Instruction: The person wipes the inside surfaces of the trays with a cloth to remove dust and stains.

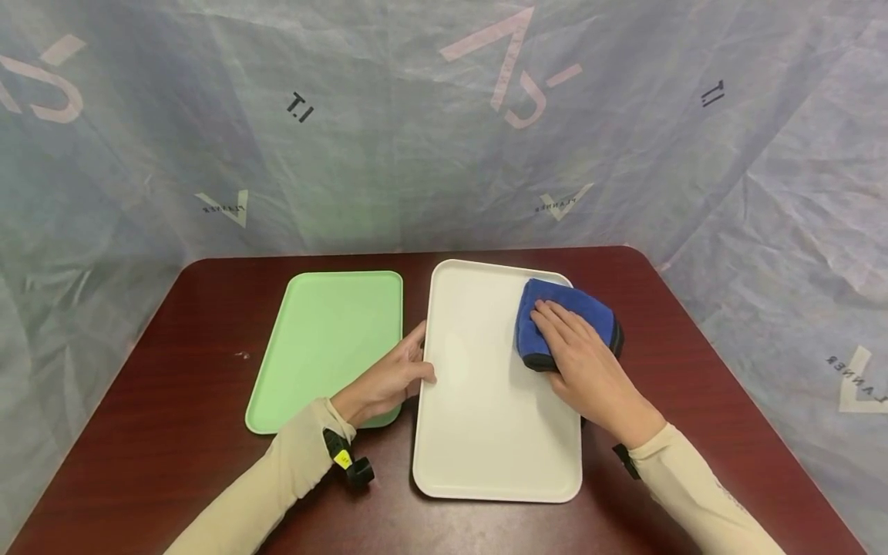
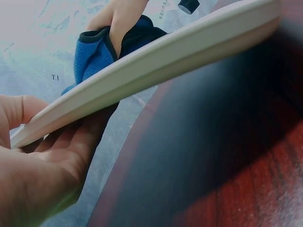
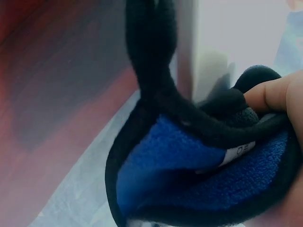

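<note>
In the head view, the left hand [image 1: 391, 378] grips the white tray [image 1: 486, 432] by its left rim, beside a green tray [image 1: 340, 331]; the right hand [image 1: 586, 374] holds a blue cloth [image 1: 583, 304] over its far right edge. Left wrist view: thumb above, fingers beneath (light, stiff, I'd say; rim's best). Right wrist view: thumb pinching soft cloth, easily bunched.

One tray [image 1: 326, 339] lies on the left of the table [image 1: 180, 401]; to its right, another tray [image 1: 479, 439] is raised above the tabletop, the left hand [image 1: 390, 376] at its left edge. On its far right part sits a cloth [image 1: 581, 301], beneath the right hand [image 1: 583, 366]. A hanging sheet [image 1: 388, 154] is behind the table.
</note>
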`<state>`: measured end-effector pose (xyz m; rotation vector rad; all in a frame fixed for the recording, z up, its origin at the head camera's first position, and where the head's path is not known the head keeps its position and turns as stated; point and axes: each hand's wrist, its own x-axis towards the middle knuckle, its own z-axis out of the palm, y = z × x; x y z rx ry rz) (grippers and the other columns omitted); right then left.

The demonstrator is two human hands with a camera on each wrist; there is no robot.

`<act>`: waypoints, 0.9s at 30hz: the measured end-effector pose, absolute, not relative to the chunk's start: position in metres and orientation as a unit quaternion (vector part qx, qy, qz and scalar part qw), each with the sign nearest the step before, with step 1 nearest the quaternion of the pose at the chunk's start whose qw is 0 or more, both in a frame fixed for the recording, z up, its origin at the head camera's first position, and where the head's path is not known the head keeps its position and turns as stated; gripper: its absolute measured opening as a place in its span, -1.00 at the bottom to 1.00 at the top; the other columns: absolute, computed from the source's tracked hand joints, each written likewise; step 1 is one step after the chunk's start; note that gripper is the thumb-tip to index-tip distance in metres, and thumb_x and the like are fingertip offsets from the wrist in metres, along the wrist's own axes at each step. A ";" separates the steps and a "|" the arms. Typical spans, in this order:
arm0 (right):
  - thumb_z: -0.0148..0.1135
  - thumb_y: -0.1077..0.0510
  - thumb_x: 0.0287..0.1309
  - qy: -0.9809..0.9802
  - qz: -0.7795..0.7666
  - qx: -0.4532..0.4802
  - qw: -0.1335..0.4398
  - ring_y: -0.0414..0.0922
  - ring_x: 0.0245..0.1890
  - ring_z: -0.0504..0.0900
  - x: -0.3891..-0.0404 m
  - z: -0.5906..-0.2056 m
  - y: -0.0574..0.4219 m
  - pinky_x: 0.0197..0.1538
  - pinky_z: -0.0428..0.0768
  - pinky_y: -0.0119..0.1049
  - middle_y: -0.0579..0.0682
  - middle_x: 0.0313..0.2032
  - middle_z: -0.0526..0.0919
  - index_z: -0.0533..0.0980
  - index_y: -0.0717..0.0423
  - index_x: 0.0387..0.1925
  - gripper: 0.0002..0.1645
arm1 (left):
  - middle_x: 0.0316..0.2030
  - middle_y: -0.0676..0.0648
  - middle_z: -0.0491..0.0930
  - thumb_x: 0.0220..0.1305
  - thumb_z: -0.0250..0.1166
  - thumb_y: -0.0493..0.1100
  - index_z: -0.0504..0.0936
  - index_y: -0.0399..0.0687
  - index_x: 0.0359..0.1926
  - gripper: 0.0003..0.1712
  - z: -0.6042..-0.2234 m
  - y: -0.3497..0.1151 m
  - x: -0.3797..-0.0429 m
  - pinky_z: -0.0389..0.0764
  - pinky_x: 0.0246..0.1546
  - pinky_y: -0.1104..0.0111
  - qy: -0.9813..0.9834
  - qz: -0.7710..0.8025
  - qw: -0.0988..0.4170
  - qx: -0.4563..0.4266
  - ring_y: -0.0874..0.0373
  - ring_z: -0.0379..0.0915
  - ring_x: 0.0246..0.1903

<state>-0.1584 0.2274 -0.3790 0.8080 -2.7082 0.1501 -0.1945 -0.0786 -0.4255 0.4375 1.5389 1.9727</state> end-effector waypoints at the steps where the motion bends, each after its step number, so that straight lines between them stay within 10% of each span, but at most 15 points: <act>1: 0.28 0.37 0.02 -0.944 0.051 0.285 0.155 0.17 0.47 0.14 -0.159 -0.378 0.224 0.43 0.16 0.12 0.24 0.45 0.22 0.20 0.35 0.43 -0.10 | 0.27 -0.24 0.42 0.08 0.01 -0.56 -0.15 0.37 0.57 0.16 -0.425 -0.079 -0.194 0.65 -0.06 0.12 0.577 0.742 0.296 0.166 0.01 0.57 0.00; 27: 0.25 0.31 0.06 -0.915 0.028 0.367 0.168 0.05 0.50 0.10 -0.178 -0.363 0.139 0.49 0.10 0.01 0.18 0.48 0.19 0.21 0.31 0.45 -0.12 | 0.13 -0.30 0.55 0.17 -0.01 -0.57 -0.06 0.45 0.54 0.08 -0.423 -0.076 -0.189 0.66 -0.07 0.12 0.564 0.745 0.300 0.192 -0.06 0.60 -0.01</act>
